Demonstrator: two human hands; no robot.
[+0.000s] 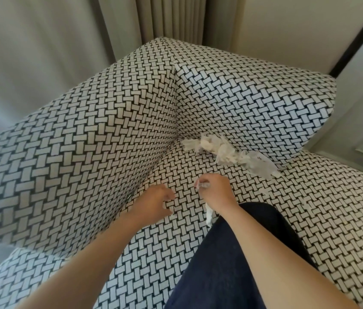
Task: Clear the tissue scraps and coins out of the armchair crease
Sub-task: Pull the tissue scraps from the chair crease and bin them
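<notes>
Tissue scraps (pixel 227 153) along backrest (pixel 254 103) edge; seat (pixel 310 208) alongside

Soft, even daylight, faint shadows; wide-angle bending at the edges, slight overall blur.

Both forearms show bare along their whole visible length, down to the left hand (pixel 153 201) and the right hand (pixel 216 190), which lie over the middle of the armchair (pixel 310 208) seat. The fingers and wrists are bare as well. The only clothing in view is a dark navy garment (pixel 232 253), plain and matte, with a few soft folds. It covers a leg at the front of the armchair seat. Whether it is trousers or a skirt cannot be told.
</notes>
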